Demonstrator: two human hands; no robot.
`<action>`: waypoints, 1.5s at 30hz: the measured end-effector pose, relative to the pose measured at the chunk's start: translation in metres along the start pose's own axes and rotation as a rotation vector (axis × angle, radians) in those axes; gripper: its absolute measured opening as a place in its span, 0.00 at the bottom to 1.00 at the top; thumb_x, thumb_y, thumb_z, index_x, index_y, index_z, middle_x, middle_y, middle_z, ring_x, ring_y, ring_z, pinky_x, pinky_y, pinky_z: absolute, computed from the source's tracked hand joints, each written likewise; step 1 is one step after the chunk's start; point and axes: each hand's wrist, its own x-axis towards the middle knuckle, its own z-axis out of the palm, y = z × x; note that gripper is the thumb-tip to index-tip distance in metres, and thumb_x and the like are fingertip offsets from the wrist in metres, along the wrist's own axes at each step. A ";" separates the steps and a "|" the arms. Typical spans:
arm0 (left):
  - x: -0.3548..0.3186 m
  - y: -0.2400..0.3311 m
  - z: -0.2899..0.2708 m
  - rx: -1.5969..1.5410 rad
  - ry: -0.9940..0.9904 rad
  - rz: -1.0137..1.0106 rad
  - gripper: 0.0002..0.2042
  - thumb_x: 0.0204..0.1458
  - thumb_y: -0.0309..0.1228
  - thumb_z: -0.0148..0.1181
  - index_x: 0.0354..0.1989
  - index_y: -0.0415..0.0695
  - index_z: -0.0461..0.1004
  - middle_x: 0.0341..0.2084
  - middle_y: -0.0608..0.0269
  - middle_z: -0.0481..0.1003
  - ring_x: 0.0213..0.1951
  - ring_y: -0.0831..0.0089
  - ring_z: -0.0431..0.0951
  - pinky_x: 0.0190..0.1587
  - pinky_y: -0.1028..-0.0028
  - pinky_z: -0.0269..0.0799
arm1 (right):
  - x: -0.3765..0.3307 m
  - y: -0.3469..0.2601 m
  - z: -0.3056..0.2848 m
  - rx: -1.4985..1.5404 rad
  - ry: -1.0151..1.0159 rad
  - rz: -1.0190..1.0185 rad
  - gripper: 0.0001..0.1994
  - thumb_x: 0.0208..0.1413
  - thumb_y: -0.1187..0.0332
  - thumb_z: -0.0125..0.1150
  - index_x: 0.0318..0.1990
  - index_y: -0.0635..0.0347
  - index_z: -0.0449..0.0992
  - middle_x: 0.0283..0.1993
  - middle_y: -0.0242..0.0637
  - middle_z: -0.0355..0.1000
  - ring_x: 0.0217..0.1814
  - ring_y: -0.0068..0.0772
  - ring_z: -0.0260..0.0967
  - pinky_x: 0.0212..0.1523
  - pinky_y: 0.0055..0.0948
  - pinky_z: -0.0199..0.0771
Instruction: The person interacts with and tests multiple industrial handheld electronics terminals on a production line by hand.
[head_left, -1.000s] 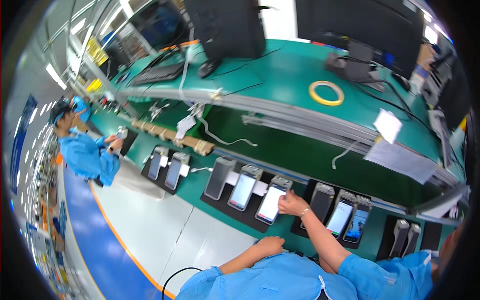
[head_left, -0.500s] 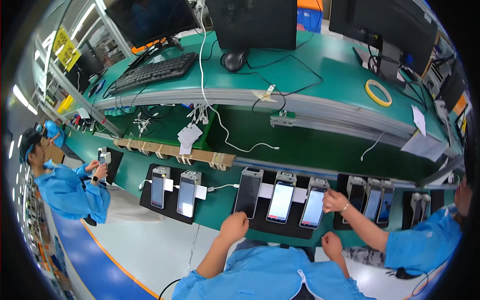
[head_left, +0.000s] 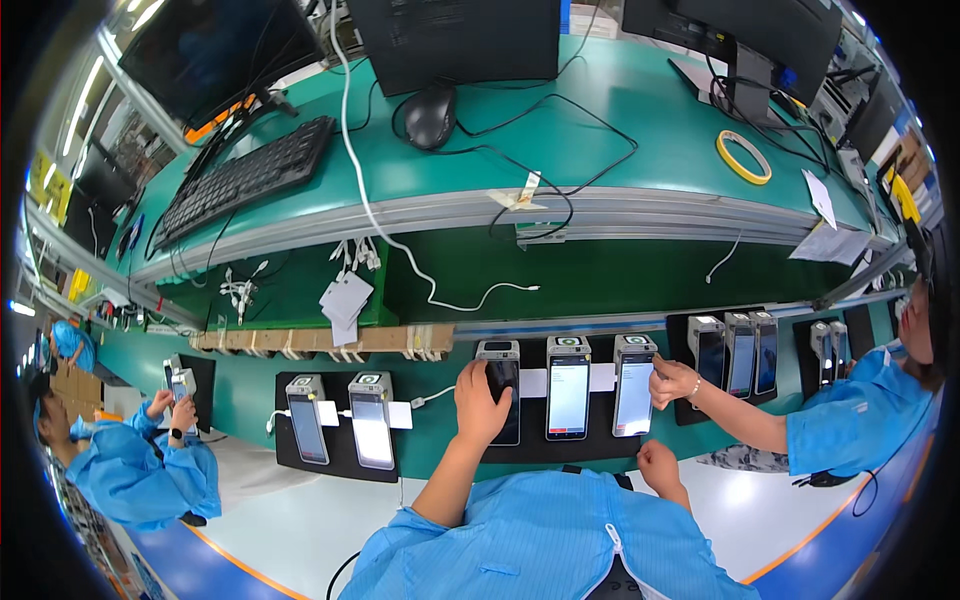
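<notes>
Head view showed the person's blue-sleeved torso at the lower edge, both forearms reaching up to a black mat point(head_left: 590, 452) on the green worktop point(head_left: 640, 95). Right hand point(head_left: 660, 466) lay low at the mat's near edge, fingers curled in; whether it held anything could not be told. Left hand point(head_left: 482, 402) was wrapped over the lower part of the left terminal point(head_left: 499, 388), its grip closed around the body, the dark screen partly covered. Just beside it stood the middle terminal point(head_left: 568, 386) with a lit white screen, and then the right terminal point(head_left: 634, 384), also lit. A co-worker's hand point(head_left: 673, 381) from the right touched that right terminal at its edge. To the left, apart on another mat, stood two more terminals point(head_left: 340, 418) with white cables. Farther left, another person in blue held a small device point(head_left: 180, 381) in both hands. Beyond, on the raised shelf, lay a keyboard point(head_left: 245, 176), a mouse point(head_left: 431, 116) and a yellow tape roll point(head_left: 743, 156), with monitors point(head_left: 455, 40) behind.
</notes>
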 end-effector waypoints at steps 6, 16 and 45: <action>0.012 -0.008 0.010 0.047 0.029 0.006 0.34 0.42 0.34 0.64 0.57 0.33 0.57 0.52 0.36 0.62 0.54 0.41 0.62 0.57 0.53 0.58 | 0.005 -0.009 0.003 -0.040 0.036 0.053 0.03 0.46 0.71 0.55 0.27 0.60 0.69 0.27 0.47 0.70 0.33 0.53 0.68 0.33 0.47 0.67; 0.002 -0.016 0.004 -0.034 -0.014 -0.059 0.31 0.44 0.30 0.62 0.57 0.32 0.57 0.53 0.37 0.61 0.53 0.41 0.63 0.57 0.54 0.58 | 0.014 0.003 0.010 0.024 0.044 0.081 0.05 0.43 0.71 0.58 0.27 0.60 0.70 0.26 0.47 0.69 0.32 0.50 0.68 0.32 0.44 0.67; -0.063 -0.095 0.044 -0.823 0.102 -0.883 0.15 0.58 0.34 0.48 0.41 0.32 0.71 0.33 0.57 0.73 0.35 0.70 0.71 0.40 0.72 0.67 | -0.001 -0.021 0.026 0.206 0.310 0.136 0.11 0.43 0.70 0.58 0.36 0.59 0.72 0.30 0.38 0.68 0.33 0.40 0.67 0.33 0.37 0.68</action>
